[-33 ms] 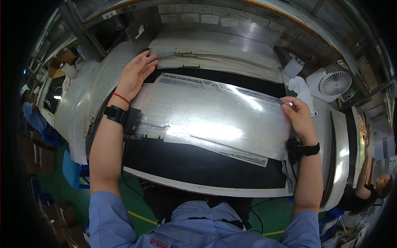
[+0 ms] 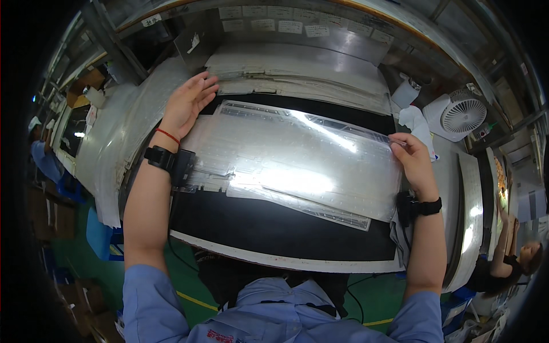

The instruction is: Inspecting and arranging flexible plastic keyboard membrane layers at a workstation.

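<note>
A clear plastic sheet (image 2: 257, 134) with rows of small dots lies tilted over other clear sheets on the black mat (image 2: 229, 220). Light glares off its middle and its far edge. At the sheet's far right corner, my right hand (image 2: 413, 160) pinches the edge between thumb and fingers. My left hand (image 2: 189, 103) is raised beside the far left corner, fingers apart and holding nothing. A lower sheet (image 2: 343, 217) sticks out toward me at the near right. Behind the mat lies a stack of clear sheets (image 2: 303, 68), near my left fingertips.
More plastic sheets (image 2: 114, 131) are piled on the left, and curved sheets (image 2: 470, 211) stand at the right. A white fan (image 2: 460, 113), a white bottle (image 2: 406, 91) and a crumpled cloth (image 2: 417, 121) sit at the back right. Another person (image 2: 506, 263) works at far right.
The glare on the sheet's far edge has shifted slightly left. Both hands stay almost where they were, the right one still on the corner.
</note>
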A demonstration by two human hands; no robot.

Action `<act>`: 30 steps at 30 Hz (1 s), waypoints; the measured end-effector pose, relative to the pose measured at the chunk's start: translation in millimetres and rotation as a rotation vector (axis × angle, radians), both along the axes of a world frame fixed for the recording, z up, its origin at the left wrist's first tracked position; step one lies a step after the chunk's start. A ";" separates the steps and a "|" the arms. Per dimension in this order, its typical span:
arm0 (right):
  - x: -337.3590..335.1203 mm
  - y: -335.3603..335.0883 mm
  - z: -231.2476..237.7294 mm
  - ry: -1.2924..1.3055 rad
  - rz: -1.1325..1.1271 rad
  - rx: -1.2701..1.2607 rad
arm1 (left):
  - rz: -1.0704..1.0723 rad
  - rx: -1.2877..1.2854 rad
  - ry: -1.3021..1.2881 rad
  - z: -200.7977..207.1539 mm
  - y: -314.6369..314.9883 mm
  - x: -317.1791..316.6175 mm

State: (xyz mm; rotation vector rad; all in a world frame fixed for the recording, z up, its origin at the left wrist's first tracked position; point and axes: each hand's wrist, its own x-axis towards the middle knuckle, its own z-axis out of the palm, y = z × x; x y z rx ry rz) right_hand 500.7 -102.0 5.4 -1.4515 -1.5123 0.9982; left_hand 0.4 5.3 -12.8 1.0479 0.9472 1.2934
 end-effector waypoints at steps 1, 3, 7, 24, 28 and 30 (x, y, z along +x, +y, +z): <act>-0.3 0.2 -1.6 0.013 -0.017 0.048 | -0.011 -0.016 0.036 1.4 -0.5 2.5; 1.6 3.5 -8.4 0.104 -0.052 0.083 | -0.067 -0.045 0.075 3.6 -3.3 7.3; 1.2 6.0 -13.1 0.199 -0.098 0.087 | -0.258 -0.153 0.225 2.8 -3.3 2.1; -1.1 6.8 -15.4 0.285 -0.109 0.103 | -0.260 -0.056 0.275 -1.5 -3.7 -0.8; -0.2 11.0 -19.5 0.338 -0.170 0.135 | -0.226 -0.018 0.209 0.8 -1.7 -9.1; 3.2 12.0 -19.1 0.262 -0.158 0.145 | -0.153 0.006 0.161 0.7 -4.2 -2.1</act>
